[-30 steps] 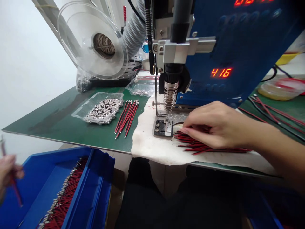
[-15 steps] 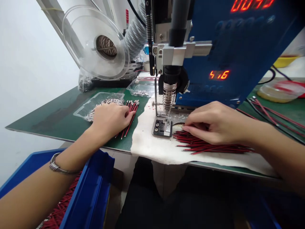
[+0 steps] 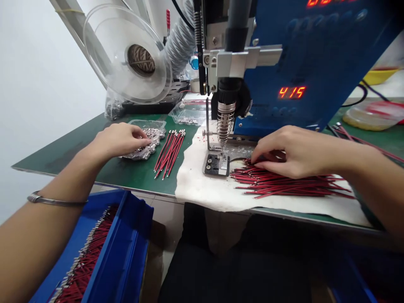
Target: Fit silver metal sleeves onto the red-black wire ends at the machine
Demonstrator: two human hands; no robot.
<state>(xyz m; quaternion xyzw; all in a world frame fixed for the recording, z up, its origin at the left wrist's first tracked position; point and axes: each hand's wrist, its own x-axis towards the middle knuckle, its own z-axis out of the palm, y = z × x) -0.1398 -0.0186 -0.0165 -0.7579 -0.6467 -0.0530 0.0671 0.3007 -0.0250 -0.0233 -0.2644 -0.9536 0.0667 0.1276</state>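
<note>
My left hand (image 3: 118, 139) rests over a clear tray of small metal terminals (image 3: 148, 141), its thumb and fingers pinched together among them. A small bundle of red and black wires (image 3: 168, 152) lies just right of that tray. My right hand (image 3: 290, 149) lies on a larger heap of red and black wires (image 3: 284, 185) spread on a white cloth (image 3: 202, 189), fingers curled and pinching at wire ends. A metal fixture plate (image 3: 216, 165) sits under the machine's coiled tip (image 3: 225, 122), just left of my right fingertips.
A blue machine (image 3: 303, 63) with a red display reading 415 stands behind. A clear reel (image 3: 129, 54) and a second clear tray (image 3: 189, 115) are at the back left. A blue bin (image 3: 120, 252) holding finished wires sits below the green bench edge.
My left hand came up from the blue bin, touched the small wire bundle, then shifted left onto the terminal tray. The display went from 416 to 415. My right hand stayed on the heap.
</note>
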